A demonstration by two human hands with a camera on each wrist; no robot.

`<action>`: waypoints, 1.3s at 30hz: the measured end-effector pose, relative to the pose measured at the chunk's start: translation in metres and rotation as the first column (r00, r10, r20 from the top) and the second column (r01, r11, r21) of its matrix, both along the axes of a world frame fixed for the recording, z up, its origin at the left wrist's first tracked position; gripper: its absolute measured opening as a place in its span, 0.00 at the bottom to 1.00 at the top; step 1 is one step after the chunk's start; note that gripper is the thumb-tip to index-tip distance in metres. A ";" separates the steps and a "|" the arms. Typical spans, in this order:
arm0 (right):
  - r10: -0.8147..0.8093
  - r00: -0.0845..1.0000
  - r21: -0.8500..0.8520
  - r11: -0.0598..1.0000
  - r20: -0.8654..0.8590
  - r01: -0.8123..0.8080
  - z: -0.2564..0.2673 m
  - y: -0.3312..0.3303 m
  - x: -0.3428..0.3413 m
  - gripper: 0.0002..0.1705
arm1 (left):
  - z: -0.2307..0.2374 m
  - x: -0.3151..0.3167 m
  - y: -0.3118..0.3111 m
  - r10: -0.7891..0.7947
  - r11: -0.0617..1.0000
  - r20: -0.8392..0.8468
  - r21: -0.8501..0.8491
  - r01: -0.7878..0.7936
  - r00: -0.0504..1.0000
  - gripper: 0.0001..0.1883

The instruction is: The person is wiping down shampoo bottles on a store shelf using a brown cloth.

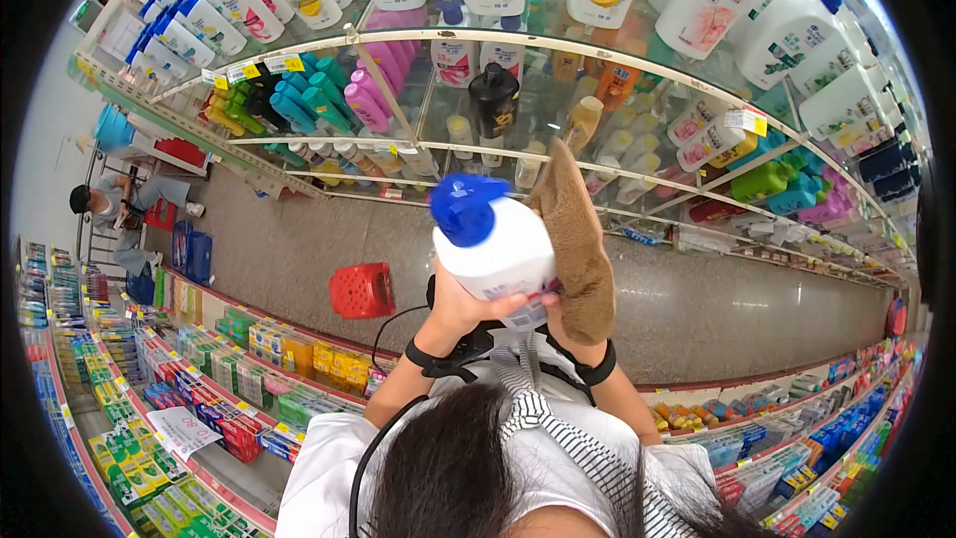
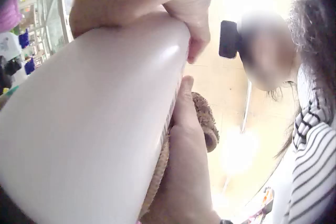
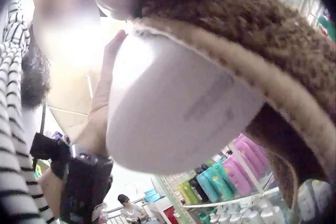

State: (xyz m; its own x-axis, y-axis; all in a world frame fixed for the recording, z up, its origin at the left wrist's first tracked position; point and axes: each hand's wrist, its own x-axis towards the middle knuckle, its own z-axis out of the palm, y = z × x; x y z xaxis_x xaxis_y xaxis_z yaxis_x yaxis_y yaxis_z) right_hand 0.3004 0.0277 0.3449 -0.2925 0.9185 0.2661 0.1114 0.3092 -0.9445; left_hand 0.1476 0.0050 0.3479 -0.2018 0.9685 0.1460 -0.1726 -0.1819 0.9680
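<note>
A large white bottle [image 1: 503,244] with a blue pump top [image 1: 468,207] is held up in front of the chest, tilted, its top away from the body. My left hand [image 1: 460,304] grips it near its lower end, the thumb lying across the label side. On the other side, my right hand [image 1: 580,351] holds a brown fuzzy cloth [image 1: 583,269] with a pale edge, its thumb at the bottle. In the right wrist view the fuzzy cloth [image 3: 278,50] lies along the bottle's white wall [image 3: 168,108]. Most of the right fingers are hidden behind the cloth.
Glass shelves [image 1: 438,35] of shampoo bottles stand ahead, a black bottle [image 1: 494,100] among them. Behind me run shelves of boxed goods [image 1: 299,349]. A red basket [image 1: 361,291] sits on the aisle floor. A seated person [image 1: 115,209] is at the far left.
</note>
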 end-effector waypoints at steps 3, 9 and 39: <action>-0.036 0.998 -0.025 0.999 0.055 0.037 -0.017 -0.001 0.001 0.33 | -0.003 0.000 0.004 -0.036 0.999 0.377 0.009 0.035 0.925 0.40; 0.016 0.995 -0.055 0.998 -0.101 -0.022 -0.048 0.006 0.005 0.31 | -0.008 -0.019 0.004 -0.032 0.999 0.460 0.003 0.035 0.888 0.40; -0.335 0.600 0.085 0.910 0.726 0.405 -0.118 0.311 0.106 0.36 | -0.014 -0.079 0.014 -0.011 0.994 0.597 -0.084 0.076 0.802 0.49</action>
